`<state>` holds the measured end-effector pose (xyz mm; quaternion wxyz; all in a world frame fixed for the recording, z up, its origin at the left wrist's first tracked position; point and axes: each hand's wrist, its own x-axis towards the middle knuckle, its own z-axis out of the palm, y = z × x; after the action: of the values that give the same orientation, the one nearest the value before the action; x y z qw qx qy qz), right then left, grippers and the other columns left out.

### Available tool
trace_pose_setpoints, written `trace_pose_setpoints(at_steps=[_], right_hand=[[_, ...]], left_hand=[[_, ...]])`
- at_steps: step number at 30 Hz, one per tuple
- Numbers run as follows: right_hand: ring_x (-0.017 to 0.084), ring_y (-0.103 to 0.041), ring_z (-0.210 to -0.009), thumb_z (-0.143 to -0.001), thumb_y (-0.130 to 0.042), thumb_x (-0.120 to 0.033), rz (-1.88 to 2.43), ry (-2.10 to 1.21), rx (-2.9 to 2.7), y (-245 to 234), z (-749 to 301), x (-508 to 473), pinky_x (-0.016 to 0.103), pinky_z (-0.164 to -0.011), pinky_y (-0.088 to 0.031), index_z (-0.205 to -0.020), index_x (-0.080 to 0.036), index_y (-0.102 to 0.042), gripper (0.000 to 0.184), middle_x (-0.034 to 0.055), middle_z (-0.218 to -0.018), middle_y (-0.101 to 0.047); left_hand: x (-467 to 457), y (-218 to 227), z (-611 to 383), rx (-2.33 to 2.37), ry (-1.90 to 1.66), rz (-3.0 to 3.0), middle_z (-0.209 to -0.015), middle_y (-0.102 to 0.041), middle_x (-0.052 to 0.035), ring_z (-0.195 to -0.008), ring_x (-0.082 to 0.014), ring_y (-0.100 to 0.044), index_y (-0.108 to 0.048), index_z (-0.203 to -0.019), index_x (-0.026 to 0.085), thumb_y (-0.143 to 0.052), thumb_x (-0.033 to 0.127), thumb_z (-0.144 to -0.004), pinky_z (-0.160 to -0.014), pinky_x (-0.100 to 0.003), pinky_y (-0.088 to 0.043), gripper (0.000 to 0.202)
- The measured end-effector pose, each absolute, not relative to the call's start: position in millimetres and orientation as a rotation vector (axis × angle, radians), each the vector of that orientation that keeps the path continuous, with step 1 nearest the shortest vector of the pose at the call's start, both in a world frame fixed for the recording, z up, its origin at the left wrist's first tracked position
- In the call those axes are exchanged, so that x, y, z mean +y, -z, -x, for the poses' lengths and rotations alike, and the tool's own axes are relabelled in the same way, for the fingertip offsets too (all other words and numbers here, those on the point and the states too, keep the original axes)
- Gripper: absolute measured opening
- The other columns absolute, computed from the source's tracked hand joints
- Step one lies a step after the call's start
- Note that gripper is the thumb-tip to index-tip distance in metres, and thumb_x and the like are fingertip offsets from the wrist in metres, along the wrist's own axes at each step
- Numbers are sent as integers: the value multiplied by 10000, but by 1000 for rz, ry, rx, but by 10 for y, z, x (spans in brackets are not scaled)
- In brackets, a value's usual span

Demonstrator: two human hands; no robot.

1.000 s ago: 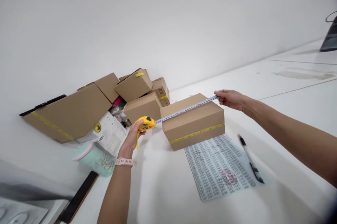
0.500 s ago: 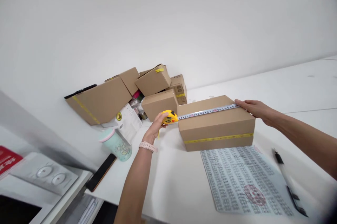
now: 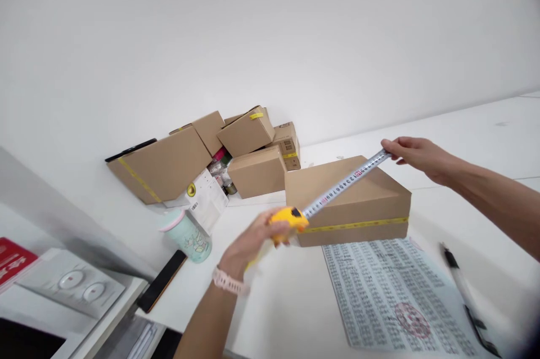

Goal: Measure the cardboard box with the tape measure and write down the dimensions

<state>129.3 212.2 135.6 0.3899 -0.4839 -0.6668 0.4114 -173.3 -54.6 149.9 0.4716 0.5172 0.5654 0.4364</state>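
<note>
My left hand (image 3: 253,241) is closed round a yellow tape measure case (image 3: 289,218), held just off the front left corner of a brown cardboard box (image 3: 358,201) with a yellow tape stripe. The steel blade (image 3: 346,183) runs diagonally up across the box top, lifted clear of it. My right hand (image 3: 415,155) pinches the blade's end above the box's far right corner. The left hand is slightly blurred by motion.
A printed sheet (image 3: 392,291) and a black-and-white pen (image 3: 464,291) lie in front of the box on the white table (image 3: 464,134). Several cardboard boxes (image 3: 248,139) are piled against the wall. A mint cup (image 3: 188,235) and a dark phone (image 3: 162,280) sit at the left.
The tape lay along the box's far top edge. Now my left hand has pulled the case toward me to the front left corner, and my right hand has lifted the blade's end.
</note>
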Motion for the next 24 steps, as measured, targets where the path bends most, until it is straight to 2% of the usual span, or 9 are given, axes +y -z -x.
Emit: trace_pose_setpoints(at_steps=[2,4,5,8,10,14,18,21,24], right_hand=[[187,-517,-881,-872,-576,-595,1141,-1057,-1795,-1464,-1200,2117,342,-831,-410,-771,-211,-607,399,56,-927,-641],[188,-513,-818,-828,-623,-626,1079,-1085,-1910,-1523,-1030,2105,343,-787,-409,-719,-216,-601,425,34,-817,-628],[190,-512,-781,-810,-636,-636,1066,-1076,-1970,-1534,-926,2106,344,-757,-410,-694,-218,-592,436,28,-765,-616],[204,-530,-729,-807,-624,-628,1088,-942,-2101,-1501,-618,2168,342,-705,-415,-681,-221,-589,428,32,-715,-619],[228,-574,-779,-852,-566,-586,1121,-844,-2117,-1444,-465,2251,344,-730,-429,-746,-214,-629,391,58,-789,-672],[280,-623,-988,-929,-411,-463,1179,-783,-2065,-1314,-334,2400,359,-857,-449,-945,-188,-704,402,115,-1072,-731],[289,-626,-1079,-919,-406,-451,1183,-776,-2065,-1254,-341,2425,357,-920,-452,-1060,-223,-734,424,73,-1177,-732],[307,-632,-1075,-906,-435,-469,1185,-764,-2093,-1264,-351,2401,381,-947,-441,-1012,-252,-767,410,55,-1159,-743],[346,-632,-1060,-887,-476,-485,1206,-738,-2123,-1276,-333,2382,444,-983,-408,-898,-253,-790,391,74,-1090,-757]], left_hand=[[-783,-1276,1340,1088,-920,-1061,-1025,-691,-128,-664,-198,-662,-601,-1242,162,-805,457,-670,-514,-261,-468,676],[-915,-1020,922,883,-989,-846,-949,-676,-95,-665,-205,-678,-551,-1168,185,-872,386,-565,-572,-299,-526,712],[-934,-917,727,800,-1013,-783,-950,-665,-90,-687,-223,-693,-516,-1149,202,-855,389,-591,-586,-319,-540,679],[-829,-812,299,725,-1163,-676,-897,-622,-68,-612,-227,-685,-477,-1072,203,-799,489,-613,-489,-311,-537,629],[-691,-891,169,761,-1246,-662,-869,-605,-67,-577,-220,-673,-495,-1042,175,-749,579,-621,-438,-295,-524,637],[-446,-1075,144,868,-1298,-652,-839,-588,-55,-551,-199,-662,-543,-996,143,-704,678,-603,-423,-273,-516,683],[-333,-1102,162,929,-1299,-618,-824,-596,-47,-532,-190,-656,-574,-990,146,-677,719,-590,-433,-276,-515,707],[-329,-1094,145,933,-1295,-609,-819,-600,-43,-540,-192,-660,-567,-1008,156,-678,711,-600,-436,-277,-515,698],[-353,-1081,109,918,-1310,-617,-815,-598,-42,-557,-199,-663,-554,-1013,161,-681,702,-616,-436,-275,-514,683]])
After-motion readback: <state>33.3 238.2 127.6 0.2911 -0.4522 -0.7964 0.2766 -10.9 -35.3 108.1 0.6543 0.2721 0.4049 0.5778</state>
